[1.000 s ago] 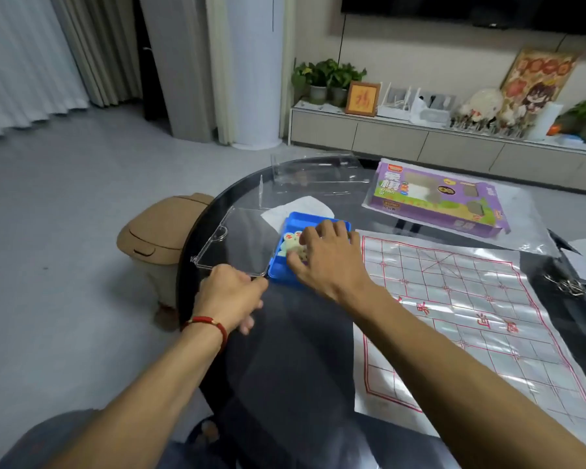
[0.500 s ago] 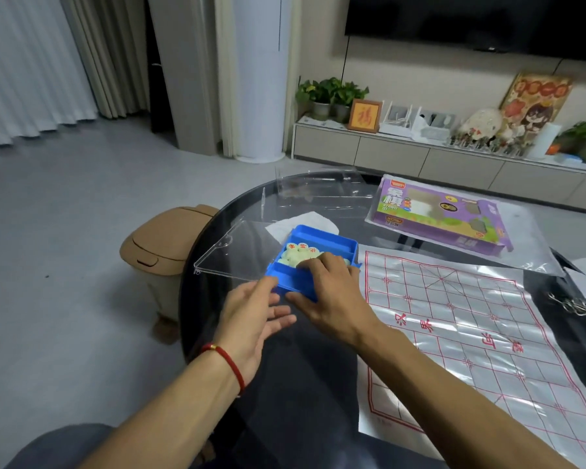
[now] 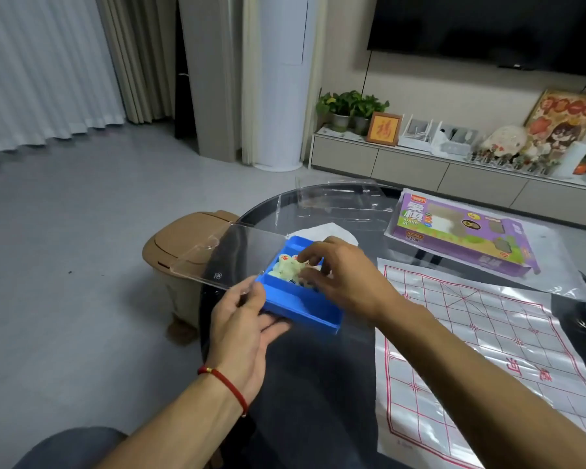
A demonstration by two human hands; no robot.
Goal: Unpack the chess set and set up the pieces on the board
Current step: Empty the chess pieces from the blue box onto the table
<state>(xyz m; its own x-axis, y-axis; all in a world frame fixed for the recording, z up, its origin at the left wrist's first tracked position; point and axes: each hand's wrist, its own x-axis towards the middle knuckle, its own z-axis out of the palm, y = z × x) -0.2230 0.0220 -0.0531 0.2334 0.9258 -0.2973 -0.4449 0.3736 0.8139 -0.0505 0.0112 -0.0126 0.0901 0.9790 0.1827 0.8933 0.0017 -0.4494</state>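
Two hands [image 3: 242, 328] [image 3: 344, 277] hold one blue tray [image 3: 301, 304] (pieces [image 3: 290, 267] uncountable).

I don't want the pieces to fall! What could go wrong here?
The blue tray is held up by the left hand and looks tilted, near the table edge, so pieces might slide out onto the floor. The right hand digging in could tip it too.

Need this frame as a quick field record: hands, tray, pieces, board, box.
left hand: supports blue tray from below, thumb at its near-left corner
right hand: fingers curled over the pieces in the tray
blue tray: tilted, clear lid hinged open to the left
pieces: pale discs, still in tray
board sheet: flat on table, no pieces on it
purple box: beyond the board
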